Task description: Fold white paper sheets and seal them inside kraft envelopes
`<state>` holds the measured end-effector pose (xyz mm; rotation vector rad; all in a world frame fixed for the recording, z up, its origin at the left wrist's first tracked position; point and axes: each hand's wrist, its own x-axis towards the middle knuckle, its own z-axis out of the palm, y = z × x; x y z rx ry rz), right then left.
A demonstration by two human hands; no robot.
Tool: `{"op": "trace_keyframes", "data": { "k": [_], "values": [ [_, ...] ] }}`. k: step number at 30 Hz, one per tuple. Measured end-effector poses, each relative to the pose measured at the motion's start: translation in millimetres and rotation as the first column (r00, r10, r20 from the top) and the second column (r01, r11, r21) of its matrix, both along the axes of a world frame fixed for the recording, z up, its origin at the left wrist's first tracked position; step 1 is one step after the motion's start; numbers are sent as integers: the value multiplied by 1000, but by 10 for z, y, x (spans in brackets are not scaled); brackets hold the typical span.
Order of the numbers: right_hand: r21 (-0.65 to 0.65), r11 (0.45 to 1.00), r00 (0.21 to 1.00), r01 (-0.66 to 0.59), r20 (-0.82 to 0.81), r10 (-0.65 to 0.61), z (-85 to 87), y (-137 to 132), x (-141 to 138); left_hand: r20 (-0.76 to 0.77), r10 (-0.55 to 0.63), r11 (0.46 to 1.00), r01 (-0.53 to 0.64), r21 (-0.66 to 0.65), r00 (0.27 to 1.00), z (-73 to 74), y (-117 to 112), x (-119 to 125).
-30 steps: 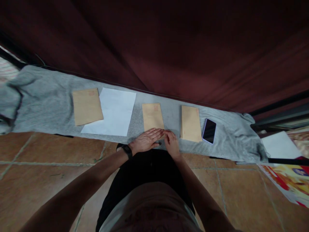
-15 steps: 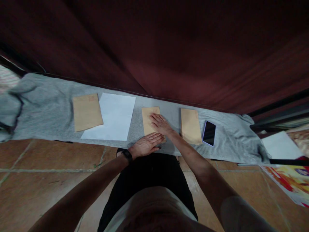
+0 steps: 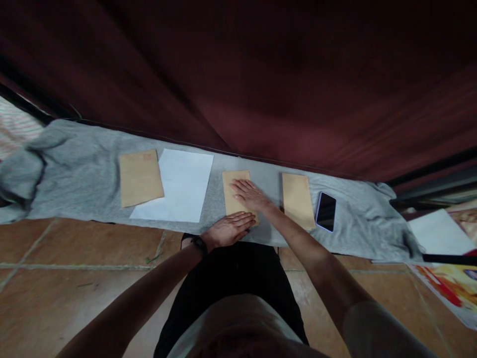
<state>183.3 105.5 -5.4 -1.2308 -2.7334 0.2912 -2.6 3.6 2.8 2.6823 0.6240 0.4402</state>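
Note:
A brown paper envelope (image 3: 231,203) lies on the grey cloth (image 3: 214,199) in front of me, partly covered by both hands. My left hand (image 3: 231,228) rests flat across its near end, fingers stretched to the right. On its upper part lies my right hand (image 3: 250,194), palm down with the fingers extended. To the right is a stack of similar brown envelopes (image 3: 298,201). On the left another brown envelope (image 3: 140,179) overlaps a sheet of white paper (image 3: 186,186).
A phone (image 3: 326,212) lies right of the envelope stack. Dark red fabric (image 3: 238,89) rises behind the cloth-covered surface. White paper (image 3: 441,232) and a colourful printed sheet (image 3: 454,286) are at the far right. Tiled floor (image 3: 85,248) shows below.
My right hand has slid slightly up the envelope, so a gap shows between the hands. The whole view has shifted a little; the other items keep their places.

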Motion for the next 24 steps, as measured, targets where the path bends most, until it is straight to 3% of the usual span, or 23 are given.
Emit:
{"op": "trace_keyframes", "data": {
  "k": [5, 10, 20, 24],
  "values": [
    [-54, 989, 990, -138, -50, 135, 36, -218, 121, -20, -4, 999, 4, 34, 1000, -18, -19, -1],
    [-88, 977, 979, -193, -79, 187, 52, -283, 177, 9, -24, 999, 24, 46, 1000, -2, -33, -14],
    [10, 997, 996, -75, -52, 76, -2, 315, -116, 40, -27, 999, 26, 37, 999, 25, -29, -37],
    [34, 999, 996, -34, -86, 36, 14, 411, -192, 42, -16, 999, 15, 33, 999, 10, -34, -42]
  ]
}}
